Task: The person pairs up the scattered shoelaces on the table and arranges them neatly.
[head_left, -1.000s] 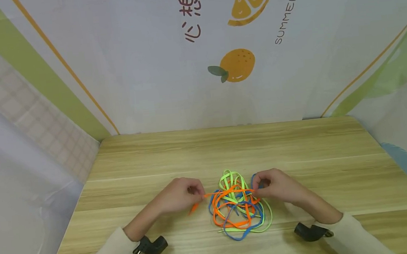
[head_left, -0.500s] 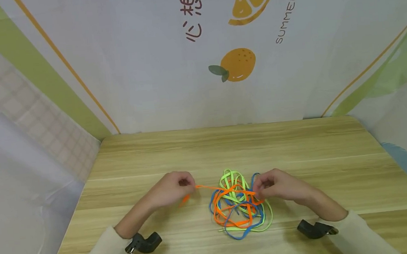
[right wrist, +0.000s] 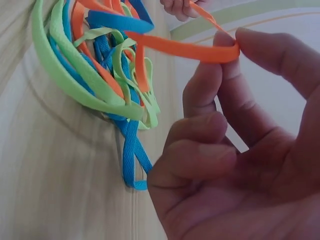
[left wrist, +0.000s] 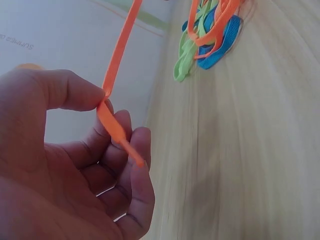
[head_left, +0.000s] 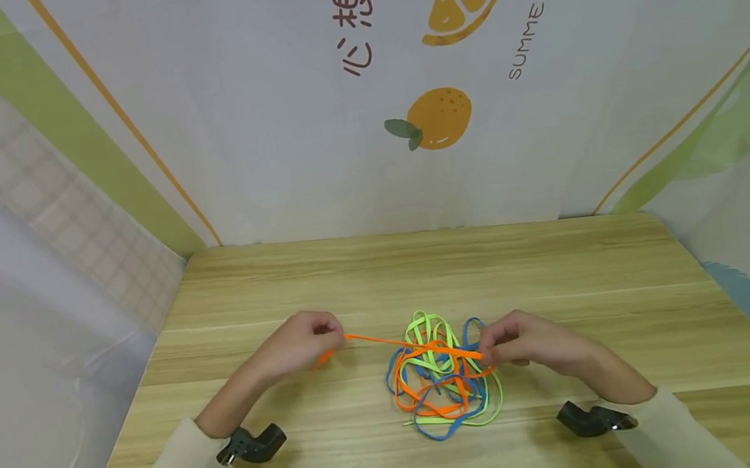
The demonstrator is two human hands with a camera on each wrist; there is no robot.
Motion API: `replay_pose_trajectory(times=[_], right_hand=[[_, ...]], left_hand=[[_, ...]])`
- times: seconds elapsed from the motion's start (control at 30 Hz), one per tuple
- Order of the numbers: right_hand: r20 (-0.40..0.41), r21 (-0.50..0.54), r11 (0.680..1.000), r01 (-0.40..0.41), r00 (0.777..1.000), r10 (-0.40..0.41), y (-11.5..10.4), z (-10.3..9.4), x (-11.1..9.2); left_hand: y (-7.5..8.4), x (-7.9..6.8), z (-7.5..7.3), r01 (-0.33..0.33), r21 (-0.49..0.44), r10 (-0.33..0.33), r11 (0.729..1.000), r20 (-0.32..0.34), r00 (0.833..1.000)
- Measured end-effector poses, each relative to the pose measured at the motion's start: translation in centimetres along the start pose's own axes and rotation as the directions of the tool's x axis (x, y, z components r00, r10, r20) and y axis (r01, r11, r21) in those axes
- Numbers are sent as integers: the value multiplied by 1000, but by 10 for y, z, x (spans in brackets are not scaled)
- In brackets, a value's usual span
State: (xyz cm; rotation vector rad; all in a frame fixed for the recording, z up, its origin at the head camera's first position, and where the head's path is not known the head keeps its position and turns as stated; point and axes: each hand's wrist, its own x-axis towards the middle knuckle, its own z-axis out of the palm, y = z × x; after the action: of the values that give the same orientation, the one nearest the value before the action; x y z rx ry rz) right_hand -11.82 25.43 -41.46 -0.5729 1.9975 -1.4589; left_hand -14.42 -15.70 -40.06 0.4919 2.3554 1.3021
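A tangle of flat shoelaces lies on the table: an orange shoelace [head_left: 378, 340], a blue shoelace [head_left: 443, 437] and a lime green shoelace [head_left: 427, 422]. Left of the tangle, my left hand [head_left: 300, 341] pinches the orange shoelace between thumb and forefinger near its end. In the left wrist view the narrow tip of the orange shoelace [left wrist: 114, 127] hangs below the pinch. At the tangle's right side, my right hand [head_left: 534, 341] pinches another part of the same lace. The stretch between both hands runs nearly straight across the top of the pile.
The wooden table [head_left: 325, 276] reaches back to a white printed curtain [head_left: 283, 122]. Pale cloth hangs at both sides. A black wrist mount [head_left: 253, 445] sits on the left forearm, with another black mount [head_left: 595, 418] on the right.
My left hand has moved left and slightly away, drawing out more of the orange shoelace. The right hand has shifted a little right. The rest of the tangle has barely moved.
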Motion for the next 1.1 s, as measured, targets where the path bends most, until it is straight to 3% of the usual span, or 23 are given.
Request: replay_pose_trajectory(times=[0.23, 0.87, 1.1], right_hand=[[75, 57, 997, 54, 995, -58, 0, -6, -4], [83, 101, 986, 131, 987, -140, 6, -27, -23], [109, 102, 989, 108, 987, -119, 5, -31, -31]], left_hand=[[-3, -1, -6, 27, -11, -27, 1000, -15, 1000], [-13, -12, -25, 70, -37, -71, 997, -33, 997], [-17, -15, -32, 85, -20, -86, 996, -59, 995]])
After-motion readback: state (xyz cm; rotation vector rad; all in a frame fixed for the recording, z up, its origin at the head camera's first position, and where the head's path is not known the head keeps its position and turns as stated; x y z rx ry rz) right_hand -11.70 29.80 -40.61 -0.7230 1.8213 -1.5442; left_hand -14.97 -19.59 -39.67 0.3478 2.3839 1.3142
